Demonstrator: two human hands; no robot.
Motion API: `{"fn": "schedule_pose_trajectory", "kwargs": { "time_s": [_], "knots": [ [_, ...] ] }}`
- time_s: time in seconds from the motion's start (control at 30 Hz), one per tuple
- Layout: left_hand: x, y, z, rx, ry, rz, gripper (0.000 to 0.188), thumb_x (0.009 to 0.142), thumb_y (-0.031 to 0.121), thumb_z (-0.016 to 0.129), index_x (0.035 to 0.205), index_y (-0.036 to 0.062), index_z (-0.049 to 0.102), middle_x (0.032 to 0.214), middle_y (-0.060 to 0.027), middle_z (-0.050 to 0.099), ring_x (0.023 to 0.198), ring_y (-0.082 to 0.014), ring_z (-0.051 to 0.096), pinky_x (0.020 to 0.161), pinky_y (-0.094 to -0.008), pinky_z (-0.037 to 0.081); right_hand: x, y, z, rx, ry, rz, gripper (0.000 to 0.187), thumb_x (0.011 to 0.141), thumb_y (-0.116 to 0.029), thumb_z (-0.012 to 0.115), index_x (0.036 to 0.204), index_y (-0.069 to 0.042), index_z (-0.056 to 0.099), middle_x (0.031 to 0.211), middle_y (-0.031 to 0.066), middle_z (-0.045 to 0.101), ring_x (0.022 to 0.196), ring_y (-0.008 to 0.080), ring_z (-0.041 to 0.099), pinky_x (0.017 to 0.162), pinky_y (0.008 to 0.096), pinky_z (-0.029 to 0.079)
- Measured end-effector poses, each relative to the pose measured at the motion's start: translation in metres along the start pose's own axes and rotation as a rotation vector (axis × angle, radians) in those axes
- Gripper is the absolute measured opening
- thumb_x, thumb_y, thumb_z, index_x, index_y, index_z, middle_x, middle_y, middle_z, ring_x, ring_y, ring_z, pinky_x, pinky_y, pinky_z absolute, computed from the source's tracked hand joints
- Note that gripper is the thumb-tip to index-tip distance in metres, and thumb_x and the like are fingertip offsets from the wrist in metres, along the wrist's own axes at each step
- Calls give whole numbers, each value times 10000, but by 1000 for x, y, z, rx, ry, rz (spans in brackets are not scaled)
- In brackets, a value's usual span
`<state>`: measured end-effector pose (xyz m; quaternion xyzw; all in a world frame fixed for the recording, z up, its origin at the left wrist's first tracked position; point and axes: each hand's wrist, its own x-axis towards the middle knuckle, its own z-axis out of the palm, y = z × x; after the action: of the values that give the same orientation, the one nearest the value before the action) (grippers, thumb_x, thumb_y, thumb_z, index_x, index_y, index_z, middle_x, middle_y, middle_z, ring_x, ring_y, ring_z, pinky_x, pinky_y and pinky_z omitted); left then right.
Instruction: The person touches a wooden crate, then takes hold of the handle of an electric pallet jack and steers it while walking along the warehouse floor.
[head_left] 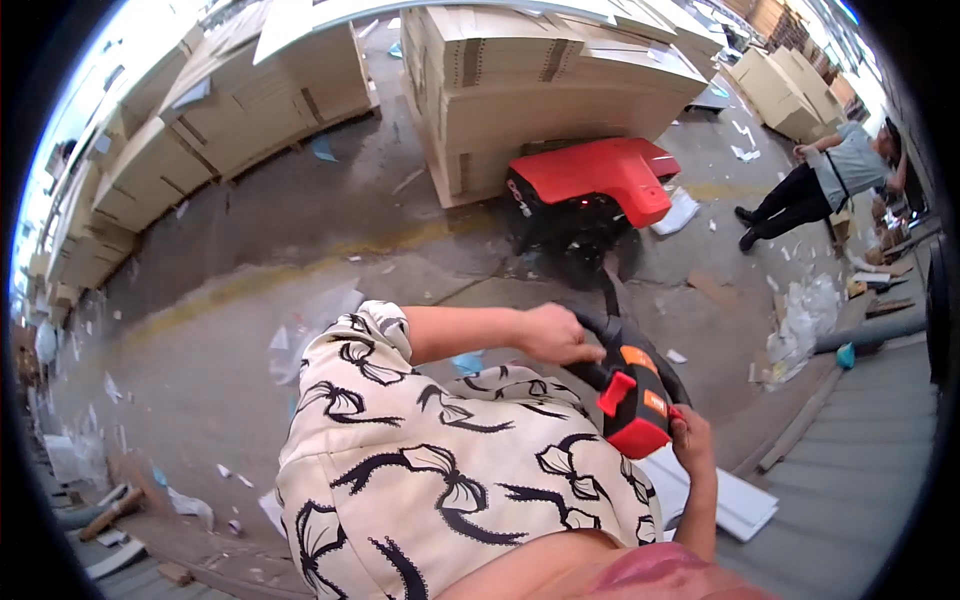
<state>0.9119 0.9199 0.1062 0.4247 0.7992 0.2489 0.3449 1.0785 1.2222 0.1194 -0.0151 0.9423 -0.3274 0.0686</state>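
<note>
The black-and-red control handle [638,398] of an electric pallet truck stands close in front of my body, at the right. My left hand [556,335] is closed at its left side, with a finger pointing along the top toward the red control. At the near right corner, my right hand [692,440] is closed round the grip beside the red end. A dark shaft runs from the handle to the truck's red body [600,178]. This stands against a large stack of flat cardboard-coloured boxes [550,105]. The forks are hidden.
More stacked boxes [240,100] line the left side. A person in a grey shirt [850,165] stands at the far right. Clear plastic wrap [808,315] and paper scraps litter the concrete floor. White boards [735,500] lie by my right arm, beside a grey corrugated surface [860,440].
</note>
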Motion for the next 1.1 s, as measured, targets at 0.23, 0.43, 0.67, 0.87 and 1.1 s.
{"fn": "schedule_pose_trajectory", "kwargs": {
  "time_s": [0.23, 0.43, 0.67, 0.87, 1.1],
  "knots": [
    [81, 42, 12, -112, 46, 15, 624, 942, 520, 325, 786, 22, 666, 760, -203, 622, 763, -395, 585, 712, -440, 471, 35, 96, -61, -152, 54, -117, 558, 936, -502, 360, 767, -39, 621, 653, 146, 576, 627, 357, 574, 554, 417, 436],
    [121, 14, -16, -101, 358, -12, 540, 912, 482, 452, 680, 34, 643, 641, -195, 575, 599, -362, 558, 566, -422, 450, 98, 108, -88, -113, 3, -212, 503, 938, -424, 404, 655, -54, 595, 602, 160, 547, 597, 375, 558, 531, 452, 415],
    [154, -22, -57, -178, 679, -269, 467, 884, 458, 535, 800, 21, 676, 624, -168, 574, 563, -241, 556, 588, -349, 461, 185, 117, -95, -129, 13, -322, 480, 940, -401, 417, 680, -43, 603, 641, 183, 572, 627, 390, 566, 549, 456, 426],
    [228, -1, -66, -82, 653, -396, 546, 872, 559, 476, 841, 62, 699, 744, -185, 631, 729, -339, 616, 675, -383, 472, 240, 195, -134, -75, -23, -361, 501, 923, -447, 442, 683, -36, 595, 635, 211, 545, 627, 412, 549, 539, 442, 414],
    [339, 34, -66, -216, 497, -443, 635, 848, 655, 410, 811, 88, 694, 786, -179, 638, 809, -357, 617, 724, -400, 478, 283, 300, -190, -105, 54, -488, 538, 872, -543, 477, 789, -22, 587, 749, 175, 589, 737, 377, 571, 627, 434, 429]
  ]
}}
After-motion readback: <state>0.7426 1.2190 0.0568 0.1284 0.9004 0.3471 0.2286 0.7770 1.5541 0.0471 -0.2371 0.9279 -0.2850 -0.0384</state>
